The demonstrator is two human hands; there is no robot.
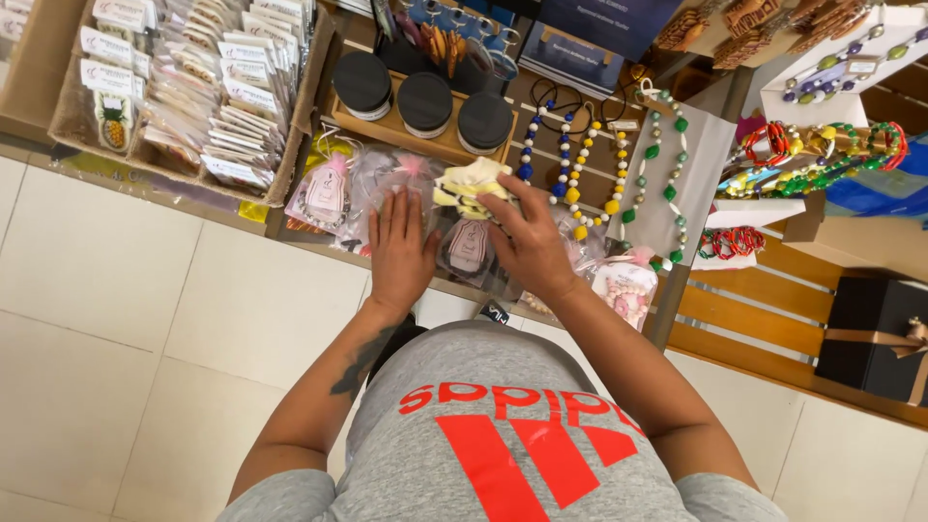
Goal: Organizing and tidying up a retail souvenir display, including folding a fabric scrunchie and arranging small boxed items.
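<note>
the left hand (pixel 399 253) lies flat and wide on a clear pouch (pixel 387 193) at the counter (pixel 290 227) edge. the right hand (pixel 527 244) has its grip pinched on a yellow bundle (pixel 469 186). a nudge could slide the crowded pouches off onto the floor.

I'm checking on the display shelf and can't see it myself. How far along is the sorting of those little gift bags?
Partly done, it seems. One pink-tied pouch already lies flat at the shelf's left. In hand: the left hand presses flat on a clear pouch, while the right hand has its fingers on a yellow and cream bundle. Left: another pouch hangs off the front edge to the right.
</note>
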